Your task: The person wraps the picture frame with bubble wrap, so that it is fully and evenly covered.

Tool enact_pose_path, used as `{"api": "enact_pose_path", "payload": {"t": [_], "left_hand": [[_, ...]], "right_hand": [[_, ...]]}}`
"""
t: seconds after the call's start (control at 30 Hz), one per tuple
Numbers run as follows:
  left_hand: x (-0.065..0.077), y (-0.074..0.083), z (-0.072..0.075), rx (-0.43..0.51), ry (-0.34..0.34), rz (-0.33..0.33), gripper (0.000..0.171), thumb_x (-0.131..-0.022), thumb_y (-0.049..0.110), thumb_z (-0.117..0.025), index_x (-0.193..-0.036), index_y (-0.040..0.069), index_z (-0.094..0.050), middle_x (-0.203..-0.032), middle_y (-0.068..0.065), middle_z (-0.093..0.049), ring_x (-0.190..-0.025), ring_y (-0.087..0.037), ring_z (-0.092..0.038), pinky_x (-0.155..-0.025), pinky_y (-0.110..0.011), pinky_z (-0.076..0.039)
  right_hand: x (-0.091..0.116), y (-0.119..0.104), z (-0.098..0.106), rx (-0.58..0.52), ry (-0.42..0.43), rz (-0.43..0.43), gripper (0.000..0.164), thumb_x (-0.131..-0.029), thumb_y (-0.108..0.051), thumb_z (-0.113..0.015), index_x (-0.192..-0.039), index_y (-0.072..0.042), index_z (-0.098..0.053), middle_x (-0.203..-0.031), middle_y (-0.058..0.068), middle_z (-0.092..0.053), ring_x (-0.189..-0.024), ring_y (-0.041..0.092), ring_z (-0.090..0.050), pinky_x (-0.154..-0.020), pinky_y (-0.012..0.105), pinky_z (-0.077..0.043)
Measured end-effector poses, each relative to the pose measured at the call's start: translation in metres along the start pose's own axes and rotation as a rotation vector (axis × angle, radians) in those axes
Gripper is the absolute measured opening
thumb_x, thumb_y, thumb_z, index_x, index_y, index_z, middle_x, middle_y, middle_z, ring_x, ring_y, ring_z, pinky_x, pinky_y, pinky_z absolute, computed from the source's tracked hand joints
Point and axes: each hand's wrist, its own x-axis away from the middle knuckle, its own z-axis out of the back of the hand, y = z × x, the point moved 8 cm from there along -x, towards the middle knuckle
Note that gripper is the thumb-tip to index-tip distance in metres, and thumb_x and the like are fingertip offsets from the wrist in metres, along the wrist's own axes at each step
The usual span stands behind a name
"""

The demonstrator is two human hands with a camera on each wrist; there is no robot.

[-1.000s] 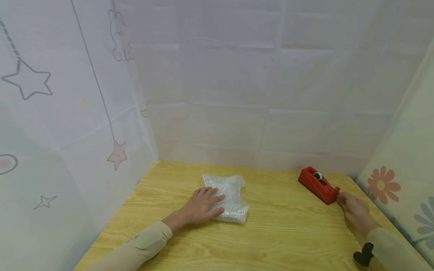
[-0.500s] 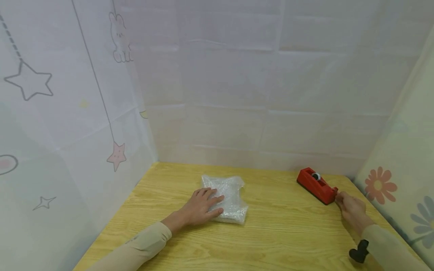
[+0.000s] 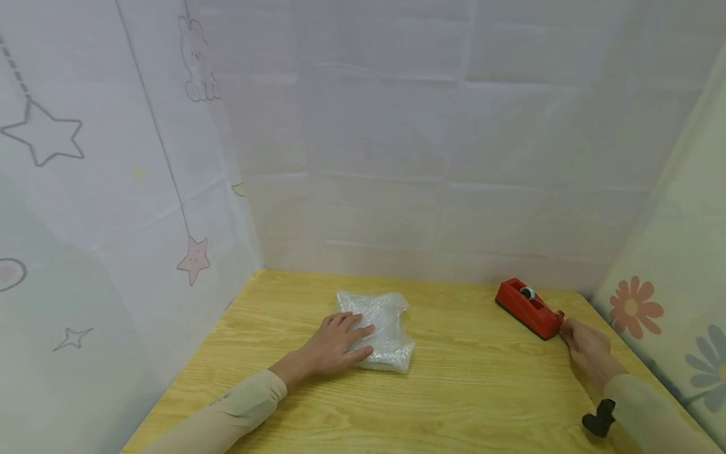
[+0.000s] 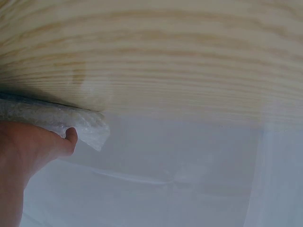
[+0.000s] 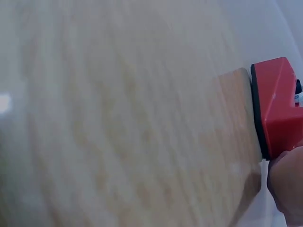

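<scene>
A piece of bubble wrap (image 3: 386, 328), folded into a rough rectangle or wrapped round something I cannot see, lies mid-table. My left hand (image 3: 336, 343) rests on its left part with fingers spread. In the left wrist view, the thumb (image 4: 70, 139) lies along the bubble wrap's edge (image 4: 90, 125). A red tape dispenser (image 3: 529, 309) with a small roll stands at the right, its cutter end towards me. Right at that end, my right hand (image 3: 590, 350) has curled fingers pinching where the tape comes off; the clear tape itself is hard to make out. The right wrist view shows the dispenser's side (image 5: 279, 104).
The yellow wood-grain table (image 3: 454, 391) carries both things. A pale sheet (image 3: 363, 221) hangs behind its far edge, and printed sheets (image 3: 635, 309) close in the sides. A black strap piece (image 3: 599, 418) sticks out at my right wrist.
Both hands, the bubble wrap and the dispenser keep nearly the same places. The head view shifts slightly, and my right hand stays at the dispenser's cutter end.
</scene>
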Motion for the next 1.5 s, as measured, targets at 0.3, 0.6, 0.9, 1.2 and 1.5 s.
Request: {"api": "enact_pose_path", "payload": {"t": [0.3,0.6,0.9,1.2,1.5], "left_hand": [[-0.003,-0.001,0.001,0.017,0.006,-0.010,0.064,-0.106,0.061,-0.033,-0.154,0.022,-0.048,-0.153,-0.017,-0.042,-0.140,-0.040,-0.035,-0.107,-0.063,-0.029],[-0.001,-0.002,-0.006,0.029,-0.020,0.009,0.066,-0.105,0.065,-0.030,-0.156,0.025,-0.045,-0.155,-0.015,-0.040,-0.143,-0.037,-0.032,-0.109,-0.061,-0.027],[-0.002,-0.001,0.001,0.049,0.003,-0.014,0.065,-0.106,0.061,-0.034,-0.154,0.020,-0.049,-0.153,-0.018,-0.041,-0.139,-0.041,-0.035,-0.106,-0.064,-0.029],[-0.008,-0.002,-0.003,0.013,-0.014,0.035,0.070,-0.104,0.068,-0.029,-0.155,0.024,-0.047,-0.155,-0.018,-0.040,-0.142,-0.039,-0.033,-0.109,-0.063,-0.027],[-0.022,0.006,-0.001,0.002,0.011,0.048,0.071,-0.104,0.067,-0.029,-0.152,0.020,-0.051,-0.152,-0.021,-0.043,-0.139,-0.043,-0.037,-0.107,-0.065,-0.029]], "right_hand": [[-0.003,0.007,0.005,-0.170,-0.107,-0.009,0.058,-0.095,0.013,-0.057,-0.149,-0.008,-0.048,-0.099,-0.003,-0.067,-0.093,0.008,-0.067,-0.096,0.027,-0.048],[0.005,-0.002,0.003,0.006,-0.327,0.070,0.022,-0.102,0.005,-0.055,-0.117,0.000,-0.071,-0.097,0.006,-0.075,-0.098,0.017,-0.072,-0.096,0.036,-0.050],[0.029,-0.048,-0.002,0.524,-0.390,0.341,0.014,-0.104,-0.026,-0.063,-0.104,-0.028,-0.077,-0.099,-0.018,-0.068,-0.090,0.003,-0.063,-0.074,0.021,-0.051],[0.056,-0.076,-0.041,0.688,-0.395,0.428,0.025,-0.102,-0.030,-0.066,-0.117,-0.012,-0.074,-0.099,-0.012,-0.069,-0.088,0.007,-0.062,-0.074,0.019,-0.052],[0.082,-0.068,-0.096,0.766,-0.435,0.384,0.045,-0.100,-0.039,-0.067,-0.129,-0.005,-0.066,-0.104,-0.005,-0.065,-0.091,0.011,-0.060,-0.079,0.022,-0.053]]}}
